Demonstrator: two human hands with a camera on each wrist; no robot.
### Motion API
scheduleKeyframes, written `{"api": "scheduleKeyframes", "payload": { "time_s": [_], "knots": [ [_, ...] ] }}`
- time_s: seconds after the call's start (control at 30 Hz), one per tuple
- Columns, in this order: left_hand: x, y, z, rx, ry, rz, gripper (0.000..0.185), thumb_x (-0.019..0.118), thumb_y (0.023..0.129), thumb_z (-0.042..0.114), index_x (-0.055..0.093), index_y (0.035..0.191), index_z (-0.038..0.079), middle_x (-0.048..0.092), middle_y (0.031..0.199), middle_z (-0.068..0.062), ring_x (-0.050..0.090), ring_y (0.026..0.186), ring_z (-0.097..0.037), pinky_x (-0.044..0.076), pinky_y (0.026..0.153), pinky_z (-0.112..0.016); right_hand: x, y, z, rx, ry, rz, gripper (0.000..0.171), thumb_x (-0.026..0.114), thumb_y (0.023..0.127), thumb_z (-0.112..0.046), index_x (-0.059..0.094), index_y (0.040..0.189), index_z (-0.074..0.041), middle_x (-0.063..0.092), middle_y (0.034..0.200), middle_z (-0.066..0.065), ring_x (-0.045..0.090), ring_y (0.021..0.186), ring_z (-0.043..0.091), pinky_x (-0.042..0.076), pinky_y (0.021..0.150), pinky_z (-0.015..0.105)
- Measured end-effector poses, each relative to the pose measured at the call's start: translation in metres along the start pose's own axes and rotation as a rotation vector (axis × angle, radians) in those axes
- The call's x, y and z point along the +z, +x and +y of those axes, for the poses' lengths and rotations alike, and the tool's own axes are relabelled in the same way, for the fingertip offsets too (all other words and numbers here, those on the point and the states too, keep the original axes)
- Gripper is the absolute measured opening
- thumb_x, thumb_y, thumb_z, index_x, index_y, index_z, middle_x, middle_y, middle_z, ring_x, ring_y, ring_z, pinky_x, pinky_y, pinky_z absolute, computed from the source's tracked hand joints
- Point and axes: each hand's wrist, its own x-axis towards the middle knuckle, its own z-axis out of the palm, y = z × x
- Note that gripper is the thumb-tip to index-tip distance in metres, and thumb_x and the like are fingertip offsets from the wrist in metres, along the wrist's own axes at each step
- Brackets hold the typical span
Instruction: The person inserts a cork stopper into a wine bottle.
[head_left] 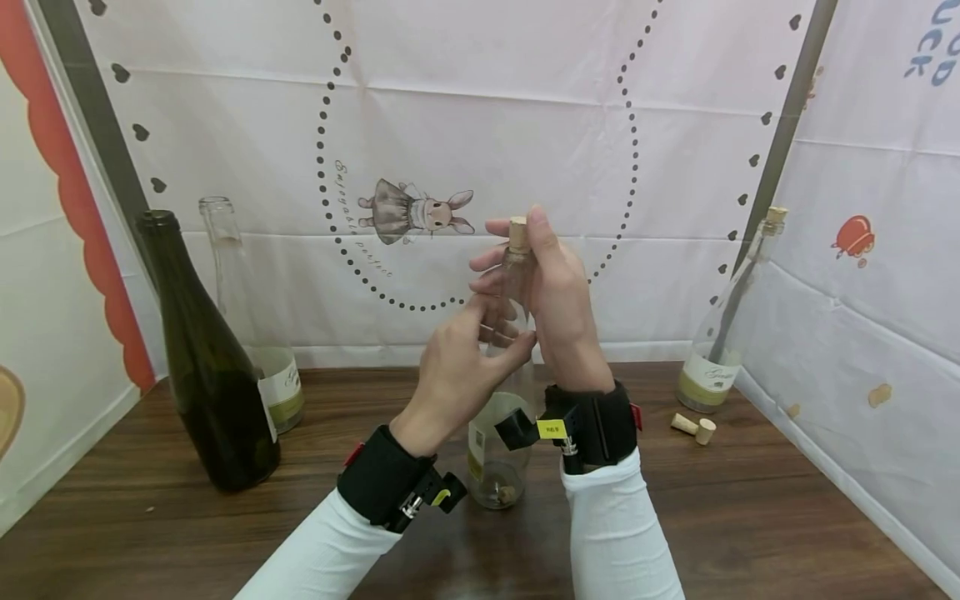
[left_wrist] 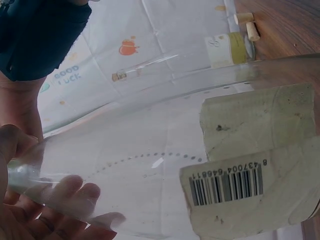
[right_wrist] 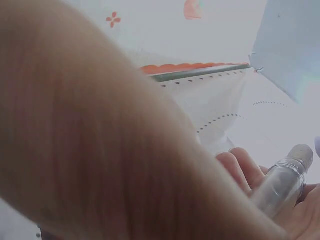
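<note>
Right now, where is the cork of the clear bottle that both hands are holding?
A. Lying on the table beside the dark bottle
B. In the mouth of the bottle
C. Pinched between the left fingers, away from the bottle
B: the cork sits in the mouth of the clear bottle, between the fingertips of the right hand, while the left hand grips the neck.
</note>
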Motion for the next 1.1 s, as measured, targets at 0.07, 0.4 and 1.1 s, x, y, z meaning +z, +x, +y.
{"api": "scheduleKeyframes", "payload": {
  "time_s": [0.07, 0.4, 1.1],
  "knots": [
    [0.0, -0.0004, 0.0001, -0.011, 0.002, -0.002, 0.032, 0.081, 0.096, 0.022, 0.064, 0.118, 0.006, 0.076, 0.097, -0.005, 0.073, 0.09, -0.021, 0.058, 0.074, -0.041, 0.0002, 0.0006, 0.0003, 0.013, 0.015, -0.001, 0.061, 0.037, 0.114, -0.05, 0.068, 0.128, 0.001, 0.075, 0.09, 0.01, 0.074, 0.075, 0.024, 0.057, 0.094, 0.049],
    [-0.0007, -0.0006, -0.0007, -0.053, -0.014, -0.019, 0.032, 0.079, 0.097, 0.023, 0.064, 0.118, 0.006, 0.075, 0.098, -0.006, 0.073, 0.09, -0.021, 0.058, 0.072, -0.04, 0.0013, 0.0013, 0.0006, 0.032, 0.067, -0.016, 0.057, 0.036, 0.115, -0.048, 0.07, 0.115, -0.001, 0.07, 0.082, 0.006, 0.067, 0.068, 0.02, 0.057, 0.079, 0.039],
    [-0.0001, -0.0012, 0.0008, -0.06, 0.013, -0.048, 0.041, 0.078, 0.098, 0.024, 0.06, 0.128, 0.001, 0.076, 0.099, -0.007, 0.074, 0.092, -0.023, 0.059, 0.07, -0.038, -0.0012, 0.0014, 0.0007, 0.066, 0.044, -0.047, 0.058, 0.032, 0.113, -0.054, 0.066, 0.095, -0.011, 0.061, 0.072, 0.004, 0.059, 0.061, 0.019, 0.053, 0.068, 0.035]
  ]
}}
